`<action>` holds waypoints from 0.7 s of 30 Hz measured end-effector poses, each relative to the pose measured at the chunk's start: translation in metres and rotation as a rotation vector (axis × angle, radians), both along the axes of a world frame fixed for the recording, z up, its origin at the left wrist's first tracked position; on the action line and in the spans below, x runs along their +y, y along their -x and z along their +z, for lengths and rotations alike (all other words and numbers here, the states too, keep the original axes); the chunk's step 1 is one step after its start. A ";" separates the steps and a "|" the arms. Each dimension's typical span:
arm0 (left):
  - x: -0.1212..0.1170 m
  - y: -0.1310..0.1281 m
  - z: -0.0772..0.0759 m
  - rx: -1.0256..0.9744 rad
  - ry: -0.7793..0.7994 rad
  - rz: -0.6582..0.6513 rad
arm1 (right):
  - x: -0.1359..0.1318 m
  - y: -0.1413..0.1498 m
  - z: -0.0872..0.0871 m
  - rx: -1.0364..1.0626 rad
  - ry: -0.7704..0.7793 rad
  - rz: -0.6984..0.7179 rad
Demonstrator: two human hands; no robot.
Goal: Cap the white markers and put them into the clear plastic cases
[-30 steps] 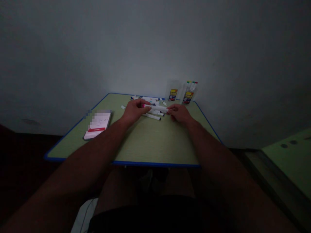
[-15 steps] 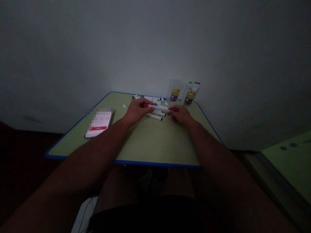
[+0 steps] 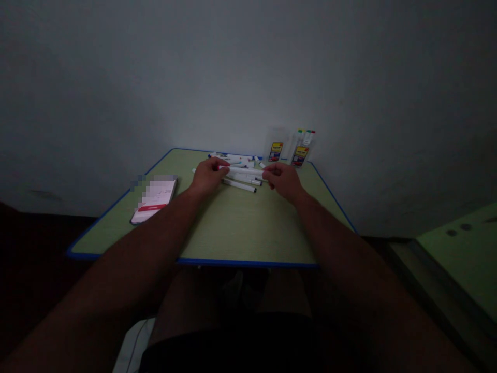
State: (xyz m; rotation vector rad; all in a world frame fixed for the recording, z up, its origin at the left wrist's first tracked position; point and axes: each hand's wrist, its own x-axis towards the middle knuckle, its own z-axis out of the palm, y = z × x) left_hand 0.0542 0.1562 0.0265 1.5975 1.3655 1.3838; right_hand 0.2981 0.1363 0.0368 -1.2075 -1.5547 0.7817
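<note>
A white marker (image 3: 245, 171) lies level between my two hands, above several other markers on the table. My left hand (image 3: 207, 173) pinches its left end, where a bit of pink shows. Closed around its right end are the thumb and fingers of my right hand (image 3: 282, 178). Just below it, another white marker (image 3: 240, 185) with a dark tip rests on the table. Behind my hands is a pile of markers (image 3: 233, 157), partly covered by my fingers. A loose white cap (image 3: 259, 161) sits near my right hand.
The green table (image 3: 233, 228) has a blue edge and stands against the wall. A phone (image 3: 155, 199) lies at its left. At the back right stand a clear case (image 3: 276, 147) and a second clear case (image 3: 301, 154) with several colour-capped markers in it.
My left hand has shifted left, away from my right hand, and more of the white marker shows between them. The view has also shifted slightly.
</note>
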 end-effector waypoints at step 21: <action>-0.004 0.001 0.004 -0.115 0.062 -0.020 | -0.009 0.016 0.004 0.007 -0.119 0.106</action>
